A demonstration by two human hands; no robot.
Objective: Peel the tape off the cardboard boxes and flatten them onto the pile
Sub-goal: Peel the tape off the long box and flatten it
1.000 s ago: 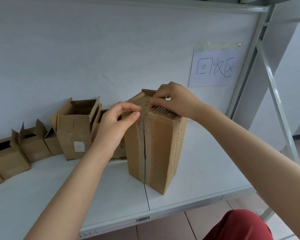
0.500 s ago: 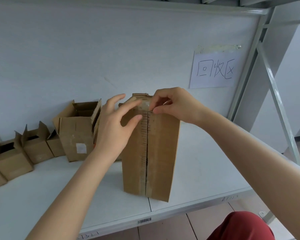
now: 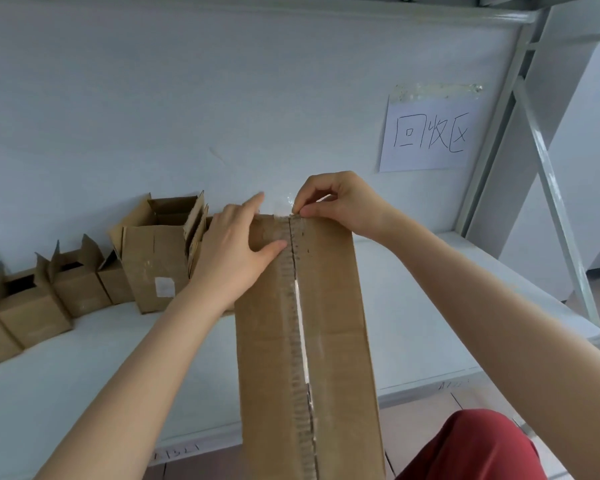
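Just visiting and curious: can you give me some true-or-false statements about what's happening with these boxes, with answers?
1. The right hand pinches the tape at the top of the tall box. True.
2. The left hand holds a knife. False: it lies flat on the tall box, holding nothing.
3. The other boxes by the wall are sealed. False: their flaps stand open.
4. A handwritten paper sign hangs on the wall. True.

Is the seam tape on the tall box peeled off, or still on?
Mostly on: the tape runs down the box seam; the right hand pinches only its lifted top end.
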